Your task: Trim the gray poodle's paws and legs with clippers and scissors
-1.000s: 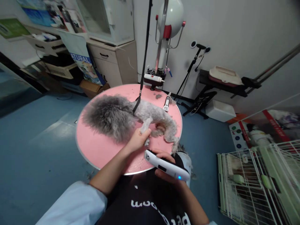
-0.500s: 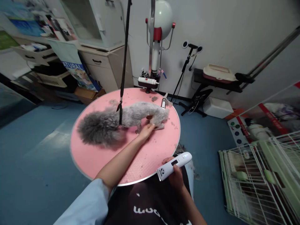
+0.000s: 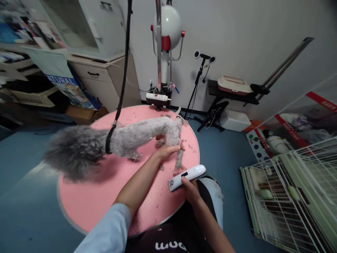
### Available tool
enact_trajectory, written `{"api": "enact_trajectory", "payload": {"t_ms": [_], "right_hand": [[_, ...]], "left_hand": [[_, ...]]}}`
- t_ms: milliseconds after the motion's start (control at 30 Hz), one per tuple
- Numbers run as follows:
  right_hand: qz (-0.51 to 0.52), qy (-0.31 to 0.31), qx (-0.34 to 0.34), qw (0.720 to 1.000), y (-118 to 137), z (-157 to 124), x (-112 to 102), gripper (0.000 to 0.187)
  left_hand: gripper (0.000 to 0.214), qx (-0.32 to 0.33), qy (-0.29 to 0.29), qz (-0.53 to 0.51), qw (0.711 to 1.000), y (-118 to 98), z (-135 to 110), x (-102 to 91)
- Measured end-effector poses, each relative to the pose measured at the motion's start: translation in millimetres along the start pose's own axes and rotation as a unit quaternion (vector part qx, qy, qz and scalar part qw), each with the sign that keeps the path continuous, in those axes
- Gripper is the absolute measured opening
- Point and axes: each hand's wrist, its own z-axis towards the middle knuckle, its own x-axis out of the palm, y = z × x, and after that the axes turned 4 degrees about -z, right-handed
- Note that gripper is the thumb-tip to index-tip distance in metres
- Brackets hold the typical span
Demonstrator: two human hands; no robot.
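A grey dog [image 3: 142, 133] stands on a round pink grooming table [image 3: 158, 196], its body clipped short and its head [image 3: 76, 151] still fluffy at the left edge. A black loop [image 3: 109, 138] is around its neck. My left hand [image 3: 168, 150] is closed around a hind leg [image 3: 179, 160], which stretches down toward me. In my right hand [image 3: 190, 188] are white hair clippers [image 3: 186, 176], blade end pointing left, over the table's near right edge. The clippers are close to the leg's lower end; whether they touch it I cannot tell.
Loose hair tufts lie on the table. Behind it stand a metal post [image 3: 159, 45], a white bottle [image 3: 157, 97] and a white round-headed dryer [image 3: 167, 28]. A wire cage [image 3: 284, 196] is at the right, cabinets [image 3: 92, 79] at the left.
The dog has shifted, its head now further left past the table rim. The hind leg is now drawn out in my left hand. The clippers have come nearer the leg. The view has moved.
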Motion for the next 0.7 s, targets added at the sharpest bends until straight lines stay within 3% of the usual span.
{"api": "enact_trajectory", "payload": {"t_ms": [200, 333, 467, 567, 700], "right_hand": [[-0.035, 0.051, -0.078, 0.995, 9.6, 25.8, 22.9, 0.035], [-0.005, -0.042, -0.123, 0.992, 9.6, 16.2, 22.7, 0.035], [-0.002, -0.131, -0.195, 0.972, 14.2, -11.2, 19.3, 0.038], [-0.142, -0.135, -0.3, 0.933, 23.7, -31.4, 22.0, 0.039], [-0.302, -0.108, -0.419, 0.849, 37.9, -37.7, 35.0, 0.043]], "left_hand": [[0.038, 0.028, 0.033, 0.192, 0.98, -38.4, -16.9, 12.7], [0.028, 0.008, 0.061, 0.26, 0.964, -46.8, -20.3, 10.5], [0.028, 0.047, -0.032, 0.323, 0.945, -42.2, -14.0, 14.6], [0.029, 0.088, -0.104, 0.337, 0.932, -40.0, -10.7, 20.5], [0.029, 0.12, -0.107, 0.343, 0.926, -41.1, -12.6, 32.0]]}}
